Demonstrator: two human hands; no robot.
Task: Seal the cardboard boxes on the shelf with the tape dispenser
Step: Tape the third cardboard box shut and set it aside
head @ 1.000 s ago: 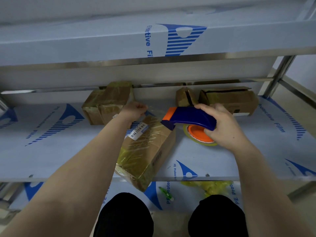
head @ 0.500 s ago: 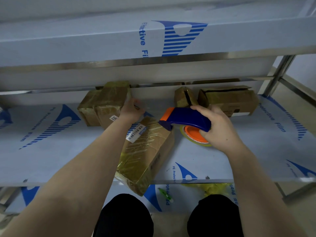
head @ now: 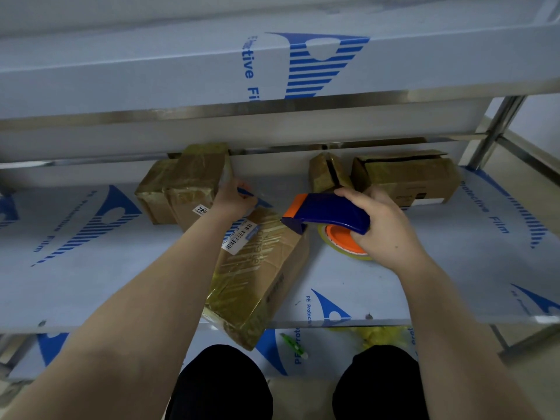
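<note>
The right hand (head: 386,227) has its fingers curled round the handle of the blue tape dispenser (head: 328,213). It holds the dispenser just above the shelf (head: 91,283), with the orange front end at the far right corner of the nearest box (head: 257,277) and the orange roll of tape (head: 345,241) under the palm. That box lies at a slant in the middle of the shelf. Its top is wrapped in shiny yellowish tape, a barcode label (head: 239,234) sits near its far end, and its near end hangs over the front edge of the shelf. The left hand (head: 234,199) is at the far end of this box, seen from the back with the fingers bent away. Whether they pinch anything cannot be told. Just left of that hand a pair of taped boxes (head: 181,184) stands against the back rail, one with a small white label (head: 201,210). To the back right are a small box (head: 328,172) and a long box (head: 407,177) side by side, both behind the dispenser. On the level below lie a green object (head: 292,344) and some crumpled yellow material (head: 381,334).
</note>
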